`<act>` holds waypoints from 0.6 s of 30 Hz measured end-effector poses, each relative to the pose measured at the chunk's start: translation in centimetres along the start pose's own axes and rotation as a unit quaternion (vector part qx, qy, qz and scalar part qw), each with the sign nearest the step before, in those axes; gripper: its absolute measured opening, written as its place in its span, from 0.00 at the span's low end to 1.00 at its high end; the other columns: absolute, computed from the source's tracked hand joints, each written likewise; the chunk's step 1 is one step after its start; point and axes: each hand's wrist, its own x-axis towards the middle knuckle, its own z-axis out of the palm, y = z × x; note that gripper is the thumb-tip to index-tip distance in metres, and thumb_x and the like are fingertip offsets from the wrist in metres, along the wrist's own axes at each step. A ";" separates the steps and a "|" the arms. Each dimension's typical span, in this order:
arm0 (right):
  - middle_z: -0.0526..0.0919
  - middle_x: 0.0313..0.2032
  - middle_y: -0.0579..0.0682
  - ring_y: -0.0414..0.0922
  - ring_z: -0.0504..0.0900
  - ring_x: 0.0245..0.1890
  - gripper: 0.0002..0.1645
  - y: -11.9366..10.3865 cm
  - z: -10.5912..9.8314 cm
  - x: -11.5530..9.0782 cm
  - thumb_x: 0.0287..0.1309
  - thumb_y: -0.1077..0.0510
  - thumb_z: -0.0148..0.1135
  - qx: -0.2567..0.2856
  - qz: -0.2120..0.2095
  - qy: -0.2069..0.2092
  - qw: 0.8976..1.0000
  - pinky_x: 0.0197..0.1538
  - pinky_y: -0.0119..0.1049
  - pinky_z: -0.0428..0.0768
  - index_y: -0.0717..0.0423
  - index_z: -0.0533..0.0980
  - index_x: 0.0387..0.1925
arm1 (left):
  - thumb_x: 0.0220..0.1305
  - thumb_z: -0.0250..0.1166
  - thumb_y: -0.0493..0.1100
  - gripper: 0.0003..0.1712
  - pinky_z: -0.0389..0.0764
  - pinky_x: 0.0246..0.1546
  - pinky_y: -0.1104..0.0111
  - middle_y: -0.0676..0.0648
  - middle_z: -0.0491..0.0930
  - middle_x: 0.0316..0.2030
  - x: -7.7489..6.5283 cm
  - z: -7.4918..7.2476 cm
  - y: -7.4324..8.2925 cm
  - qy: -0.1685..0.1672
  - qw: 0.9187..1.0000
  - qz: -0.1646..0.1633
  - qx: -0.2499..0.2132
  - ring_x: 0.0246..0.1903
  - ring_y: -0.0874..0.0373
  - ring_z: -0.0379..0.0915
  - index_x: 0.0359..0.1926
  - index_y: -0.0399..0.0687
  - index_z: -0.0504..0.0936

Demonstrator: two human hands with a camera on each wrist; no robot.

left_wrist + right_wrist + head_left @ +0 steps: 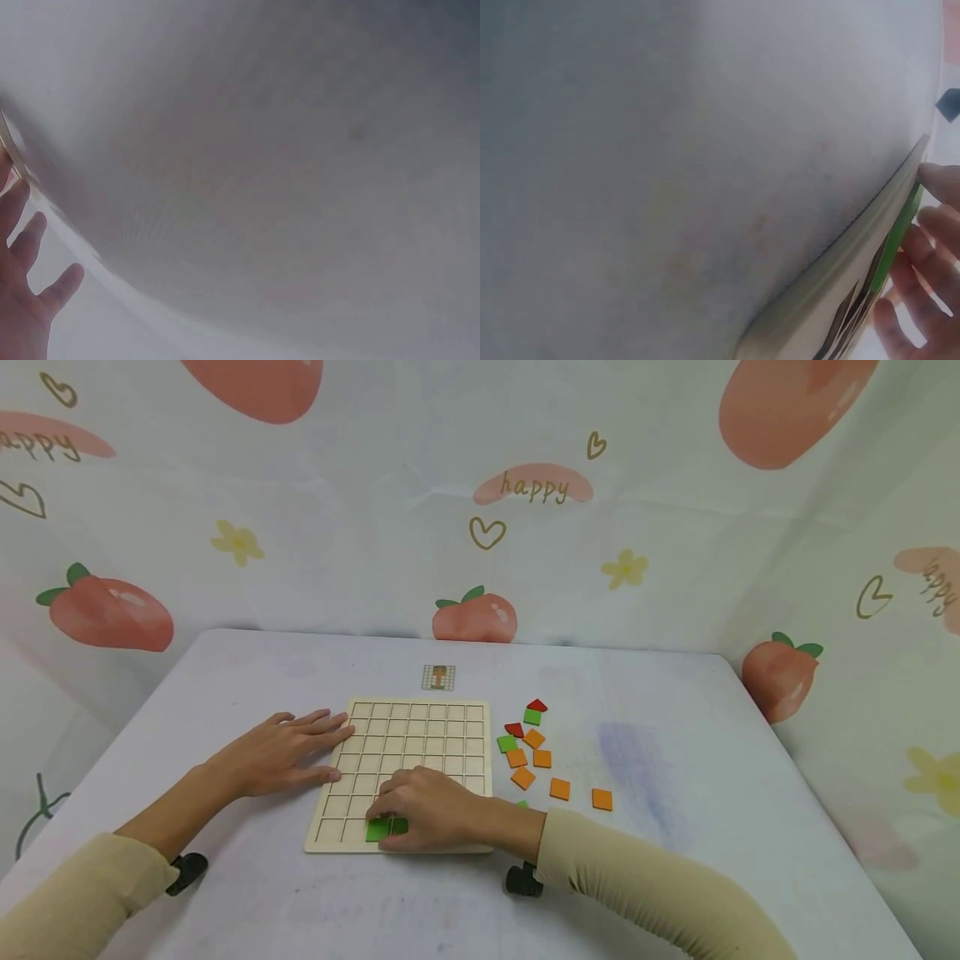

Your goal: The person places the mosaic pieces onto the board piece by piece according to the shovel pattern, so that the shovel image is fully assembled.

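"On the near part of the grid board point(415, 743), what is located under the right hand point(427, 808)?"

"At least two green square tiles point(378, 830), side by side in the nearest row. The fingers are narrow, curled about the tiles: thumb at the near side, fingertips at the far side. This arrangement probably keeps the tiles square to the grooves."

"State the position of the left hand point(281, 752)."

"Left edge of the board. Its fingers are spread wide and grip nothing; the fingertips rest on the rim, probably to stop the board sliding on the surface point(337, 910)."

"Why are loose pieces kept to the right?"

"Presumably for short reach by the right hand. Orange square tiles point(542, 758), red pieces point(537, 705) and loose green tiles point(532, 717) lie flat there, off the board."

"And the printed grid card point(438, 677)?"

"Beyond the board's far edge, apart from it, presumably so that neither hand covers it."
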 end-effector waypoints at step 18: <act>0.85 0.44 0.39 0.32 0.78 0.46 0.20 1.3 -1.8 -2.3 0.59 0.51 0.71 0.099 0.039 0.005 0.994 0.54 0.23 0.70 0.49 0.82 0.53 | 0.68 0.57 0.68 0.40 0.70 0.56 0.42 0.44 0.68 0.70 0.0 -0.1 0.2 0.002 1.000 0.002 0.003 0.68 0.41 0.64 0.71 0.49 0.70</act>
